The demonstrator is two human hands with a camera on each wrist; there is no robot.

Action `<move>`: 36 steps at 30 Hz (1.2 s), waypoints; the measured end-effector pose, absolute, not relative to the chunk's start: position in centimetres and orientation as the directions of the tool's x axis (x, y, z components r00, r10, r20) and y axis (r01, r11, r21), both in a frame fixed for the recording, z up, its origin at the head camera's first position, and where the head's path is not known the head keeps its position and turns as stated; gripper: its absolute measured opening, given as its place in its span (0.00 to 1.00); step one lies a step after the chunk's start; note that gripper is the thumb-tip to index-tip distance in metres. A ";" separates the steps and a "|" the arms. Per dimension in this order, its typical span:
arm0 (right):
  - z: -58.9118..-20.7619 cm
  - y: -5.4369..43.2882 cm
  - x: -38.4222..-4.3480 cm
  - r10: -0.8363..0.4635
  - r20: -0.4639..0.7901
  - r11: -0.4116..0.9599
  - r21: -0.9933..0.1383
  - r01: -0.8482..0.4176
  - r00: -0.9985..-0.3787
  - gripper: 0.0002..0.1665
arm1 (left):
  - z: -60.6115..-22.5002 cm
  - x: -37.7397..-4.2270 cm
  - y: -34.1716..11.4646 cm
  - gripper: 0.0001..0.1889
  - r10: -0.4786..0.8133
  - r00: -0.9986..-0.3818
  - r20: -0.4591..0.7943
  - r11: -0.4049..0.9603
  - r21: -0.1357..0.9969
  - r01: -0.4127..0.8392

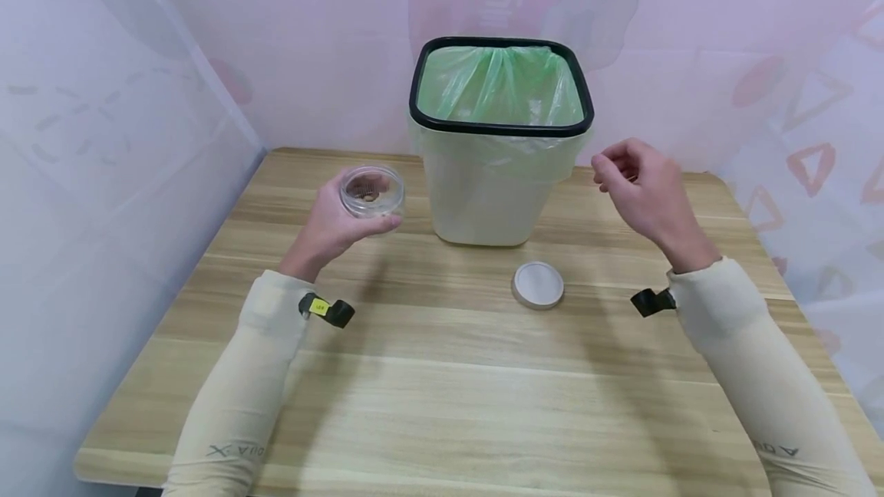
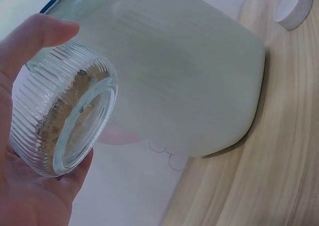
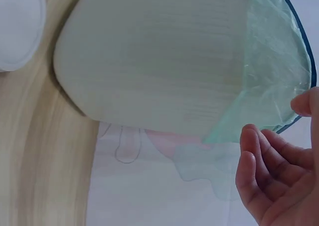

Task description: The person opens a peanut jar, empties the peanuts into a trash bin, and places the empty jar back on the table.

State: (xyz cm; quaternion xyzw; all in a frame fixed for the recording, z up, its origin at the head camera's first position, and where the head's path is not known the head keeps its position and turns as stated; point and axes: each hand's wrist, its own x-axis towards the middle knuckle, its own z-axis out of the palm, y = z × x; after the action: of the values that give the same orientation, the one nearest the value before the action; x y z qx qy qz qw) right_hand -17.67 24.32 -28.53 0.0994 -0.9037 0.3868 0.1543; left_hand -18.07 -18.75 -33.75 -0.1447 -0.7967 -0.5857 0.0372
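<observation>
My left hand [image 1: 330,222] grips a clear ribbed jar [image 1: 373,194], thumb and fingers around its side, above the table and left of the bin. In the left wrist view, brownish contents show through the wall of the jar [image 2: 70,111]; their kind cannot be made out. My right hand [image 1: 645,192] hangs in the air to the right of the bin, fingers loosely curled. Nothing shows between thumb and fingers of the right hand [image 3: 281,171] in the right wrist view. A round white lid [image 1: 539,284] lies on the table in front of the bin.
A pale trash bin [image 1: 483,190] with a black rim and a green plastic liner [image 1: 507,83] stands at the back of the wooden table [image 1: 442,405]. Patterned fabric walls [image 1: 311,44] enclose the table behind and at both sides.
</observation>
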 end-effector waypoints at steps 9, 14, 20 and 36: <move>-25.8 23.3 -18.7 0.026 0.360 0.680 -0.690 -0.248 -0.933 0.28 | -32.8 -18.4 -19.0 0.36 0.151 -0.962 0.229 0.279 0.923 0.264; -24.6 23.0 -19.7 0.049 0.351 0.683 -0.695 -0.225 -0.935 0.28 | -31.9 -18.8 -19.1 0.36 0.137 -0.957 0.255 0.291 0.913 0.285; -23.2 22.8 -21.0 0.067 0.299 0.721 -0.674 -0.161 -0.952 0.26 | -31.1 -19.5 -19.2 0.35 0.129 -0.952 0.279 0.313 0.899 0.306; -21.0 22.0 -24.0 0.051 0.125 0.812 -0.583 -0.032 -0.991 0.31 | -29.1 -21.4 -19.9 0.36 0.106 -0.956 0.273 0.363 0.884 0.293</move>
State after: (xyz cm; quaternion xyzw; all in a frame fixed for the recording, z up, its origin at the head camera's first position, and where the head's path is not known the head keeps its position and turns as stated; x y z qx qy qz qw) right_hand -24.02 22.04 -21.01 -0.0050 -0.9494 0.3067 0.0675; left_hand -21.39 -19.86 -29.13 -0.1215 -0.8212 -0.5510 0.0847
